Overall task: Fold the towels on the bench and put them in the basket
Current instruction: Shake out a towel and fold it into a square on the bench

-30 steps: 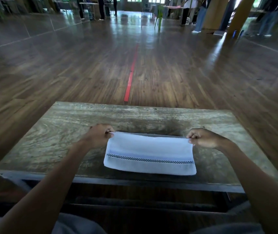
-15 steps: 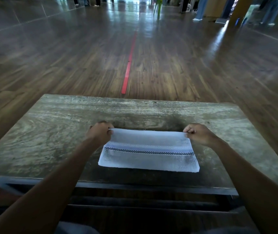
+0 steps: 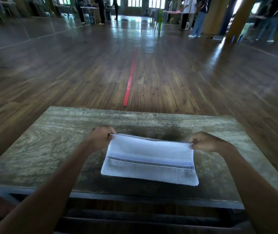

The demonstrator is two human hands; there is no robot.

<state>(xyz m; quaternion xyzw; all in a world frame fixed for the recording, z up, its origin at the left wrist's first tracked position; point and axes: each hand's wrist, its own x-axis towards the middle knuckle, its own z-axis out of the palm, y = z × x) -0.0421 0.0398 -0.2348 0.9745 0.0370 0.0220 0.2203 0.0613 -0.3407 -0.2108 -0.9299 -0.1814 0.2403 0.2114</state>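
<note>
Near the front edge of the tabletop (image 3: 33,149) lies a white towel (image 3: 149,159), a long rectangle with a dark checked stripe running left to right. It looks already folded at least once, judging by the layered far edge. The left hand (image 3: 101,138) pinches its far left corner and the right hand (image 3: 205,141) pinches its far right corner, lifting that edge slightly off the surface while the near edge rests flat. Another fold probably remains. No basket and no other towels show in view. Beyond the tabletop stretches a wooden floor (image 3: 67,73) with a red line (image 3: 129,85), and people stand far off.
</note>
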